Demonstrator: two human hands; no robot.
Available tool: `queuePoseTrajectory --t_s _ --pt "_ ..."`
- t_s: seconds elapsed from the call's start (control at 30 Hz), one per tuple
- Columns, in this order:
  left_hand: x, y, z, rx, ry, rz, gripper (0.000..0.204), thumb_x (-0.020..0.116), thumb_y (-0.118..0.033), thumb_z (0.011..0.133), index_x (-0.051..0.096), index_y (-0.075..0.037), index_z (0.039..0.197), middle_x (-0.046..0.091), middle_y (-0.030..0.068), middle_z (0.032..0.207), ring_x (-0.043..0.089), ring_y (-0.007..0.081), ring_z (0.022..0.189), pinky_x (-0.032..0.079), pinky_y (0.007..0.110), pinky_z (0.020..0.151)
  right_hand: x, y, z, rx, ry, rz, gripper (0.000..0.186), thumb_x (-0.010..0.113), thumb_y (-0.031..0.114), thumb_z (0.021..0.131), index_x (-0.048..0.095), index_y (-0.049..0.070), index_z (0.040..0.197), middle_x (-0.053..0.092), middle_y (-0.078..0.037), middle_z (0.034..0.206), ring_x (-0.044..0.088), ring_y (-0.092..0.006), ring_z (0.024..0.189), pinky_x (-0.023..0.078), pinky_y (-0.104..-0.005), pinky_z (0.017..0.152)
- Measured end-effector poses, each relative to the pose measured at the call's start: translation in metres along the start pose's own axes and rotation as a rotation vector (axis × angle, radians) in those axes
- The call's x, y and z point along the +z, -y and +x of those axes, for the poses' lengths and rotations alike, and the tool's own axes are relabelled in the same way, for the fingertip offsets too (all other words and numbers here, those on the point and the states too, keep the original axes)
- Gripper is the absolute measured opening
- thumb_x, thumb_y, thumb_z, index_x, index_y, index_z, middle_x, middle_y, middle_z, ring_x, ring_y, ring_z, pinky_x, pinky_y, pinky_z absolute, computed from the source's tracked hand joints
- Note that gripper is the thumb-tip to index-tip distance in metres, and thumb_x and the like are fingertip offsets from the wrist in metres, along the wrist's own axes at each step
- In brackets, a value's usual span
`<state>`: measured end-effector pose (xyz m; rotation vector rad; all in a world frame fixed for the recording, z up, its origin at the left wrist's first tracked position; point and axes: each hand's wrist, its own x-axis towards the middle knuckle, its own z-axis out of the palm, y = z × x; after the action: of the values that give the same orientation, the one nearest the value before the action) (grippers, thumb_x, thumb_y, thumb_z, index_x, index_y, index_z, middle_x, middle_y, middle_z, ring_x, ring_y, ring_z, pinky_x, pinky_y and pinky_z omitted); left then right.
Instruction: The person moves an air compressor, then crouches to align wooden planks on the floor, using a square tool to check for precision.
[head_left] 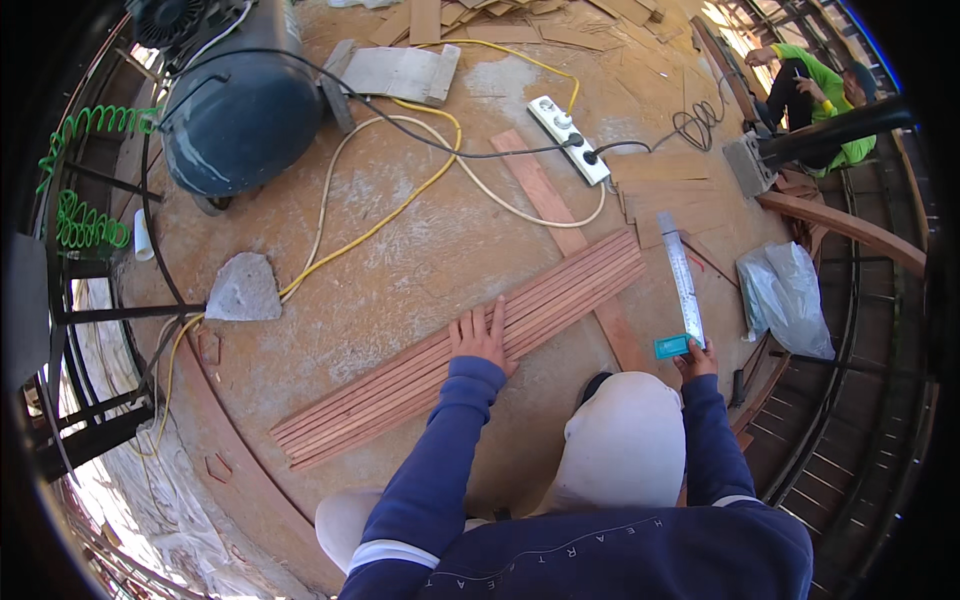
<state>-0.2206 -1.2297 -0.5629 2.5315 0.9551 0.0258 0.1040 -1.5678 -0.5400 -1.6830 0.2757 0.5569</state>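
Note:
Several long reddish wooden strips lie side by side in a slanting row on the floor in front of me. My left hand rests flat on them near their middle, with its fingers stretched out. At the right, beside my knee, my right hand is closed on a try square. Its teal handle sits by my fingers, and its marked metal blade points away from me, apart from the strips.
A flat board passes beneath the strips. Beyond are a white power strip, a yellow cable and a dark air compressor. A stone block lies left, a plastic bag right. Another person sits far right.

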Motion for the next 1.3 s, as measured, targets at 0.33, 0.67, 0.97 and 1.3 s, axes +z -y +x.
queuePoseTrajectory --t_s 0.33,0.67,0.97,1.3 --pt "0.028 -0.085 0.06 0.024 0.085 0.218 0.112 0.079 -0.043 0.055 0.031 -0.001 0.148 0.041 0.0233 0.132 0.041 0.0404 0.12 0.027 0.055 0.104 0.06 0.015 0.123 -0.101 0.29 0.275 0.028 0.064 0.013 0.094 0.053 0.006 0.119 0.066 -0.005 0.097 0.066 -0.0143 0.079 0.057 -0.029 0.065" --pt "0.071 -0.174 0.138 0.126 0.076 0.339 0.117 0.079 -0.042 0.054 0.027 0.0 0.149 0.042 0.0238 0.133 0.044 0.0414 0.116 0.033 0.053 0.098 0.087 0.025 0.206 -0.063 0.575 0.258 0.022 0.064 0.009 0.094 0.058 0.0 0.113 0.064 -0.006 0.095 0.065 -0.0126 0.082 0.057 -0.0268 0.066" --pt "0.078 -0.172 0.139 0.159 0.052 0.363 0.112 0.078 -0.043 0.055 0.031 0.003 0.146 0.044 0.0246 0.131 0.046 0.0421 0.112 0.035 0.055 0.096 0.108 0.017 0.216 -0.013 0.562 0.252 0.021 0.062 0.007 0.094 0.057 -0.002 0.112 0.064 -0.006 0.094 0.064 -0.0113 0.082 0.057 -0.0257 0.066" --pt "0.08 -0.172 0.138 0.153 0.049 0.354 0.11 0.078 -0.044 0.057 0.032 0.002 0.146 0.045 0.0255 0.132 0.047 0.0429 0.112 0.035 0.056 0.097 0.125 0.003 0.213 -0.002 0.542 0.266 0.021 0.061 0.008 0.095 0.057 -0.001 0.114 0.063 -0.004 0.091 0.062 -0.0091 0.077 0.055 -0.0246 0.065"
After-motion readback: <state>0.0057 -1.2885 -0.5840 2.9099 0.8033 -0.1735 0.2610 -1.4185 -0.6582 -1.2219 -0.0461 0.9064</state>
